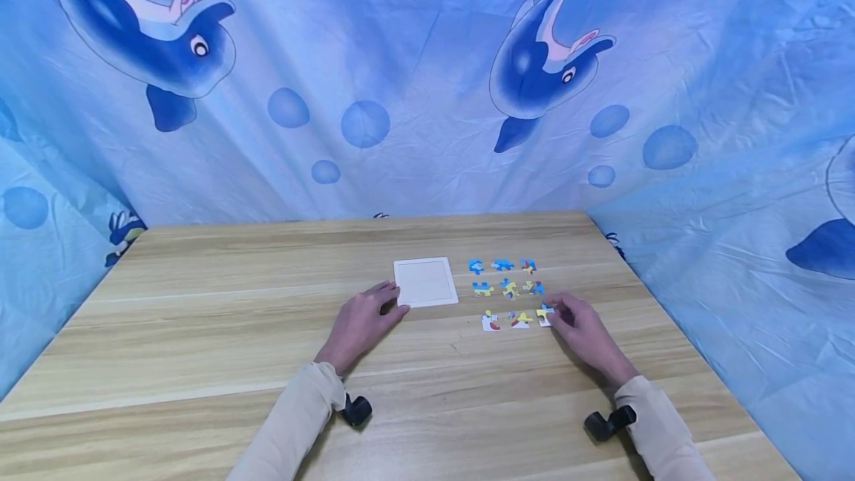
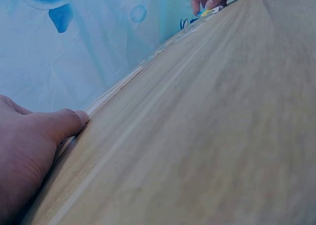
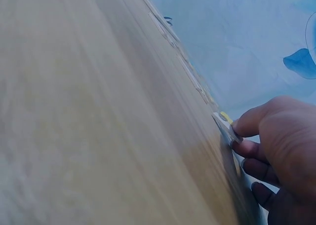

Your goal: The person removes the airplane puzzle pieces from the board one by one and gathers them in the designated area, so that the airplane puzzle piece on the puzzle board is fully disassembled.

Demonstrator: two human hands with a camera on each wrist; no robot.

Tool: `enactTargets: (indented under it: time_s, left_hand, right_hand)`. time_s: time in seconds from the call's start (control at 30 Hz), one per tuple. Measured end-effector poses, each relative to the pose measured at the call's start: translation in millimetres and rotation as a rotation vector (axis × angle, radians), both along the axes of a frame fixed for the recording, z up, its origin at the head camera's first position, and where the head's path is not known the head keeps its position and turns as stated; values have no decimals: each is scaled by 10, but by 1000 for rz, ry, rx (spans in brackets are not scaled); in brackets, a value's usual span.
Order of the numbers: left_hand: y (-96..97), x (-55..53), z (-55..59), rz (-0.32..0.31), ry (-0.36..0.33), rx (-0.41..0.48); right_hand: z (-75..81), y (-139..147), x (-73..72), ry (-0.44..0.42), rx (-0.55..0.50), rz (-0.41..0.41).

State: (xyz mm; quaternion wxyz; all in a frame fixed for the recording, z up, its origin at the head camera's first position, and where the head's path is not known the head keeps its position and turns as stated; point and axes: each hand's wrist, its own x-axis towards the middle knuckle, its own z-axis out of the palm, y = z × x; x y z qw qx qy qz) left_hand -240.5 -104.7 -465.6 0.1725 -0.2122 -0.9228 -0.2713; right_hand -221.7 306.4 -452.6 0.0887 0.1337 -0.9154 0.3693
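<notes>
A square white puzzle tray [image 1: 425, 303] lies on the table in the head view, its recess bare. My left hand [image 1: 361, 322] holds its near left corner, thumb at the near edge and fingers at the left side. The thumb [image 2: 71, 122] shows against the tray edge [image 2: 116, 90] in the left wrist view. Beside the tray, several jigsaw pieces [image 1: 510, 288] lie spaced out in three rows. My right hand [image 1: 582, 329] pinches the near right jigsaw piece [image 1: 544, 316] between thumb and fingers. This piece [image 3: 226, 127] looks tilted in the right wrist view.
The wooden table [image 1: 200, 332] reaches back to a blue curtain [image 1: 414, 95] with dolphins and bubbles. Black wrist cameras sit at the left cuff [image 1: 357, 411] and right cuff [image 1: 609, 424], just above the tabletop.
</notes>
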Motion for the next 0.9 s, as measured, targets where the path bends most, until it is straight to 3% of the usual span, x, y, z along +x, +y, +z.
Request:
enactTargets:
  time_s: [0.27, 0.43, 0.9]
  left_hand:
    - [2, 4, 6, 1, -6, 2]
    - [7, 3, 7, 4, -9, -3]
    - [6, 8, 5, 5, 8, -5]
  right_hand:
    - [-5, -12, 4, 44, 108, -5]
    - [-6, -8, 12, 23, 127, -22]
    - [-20, -3, 21, 63, 135, -6]
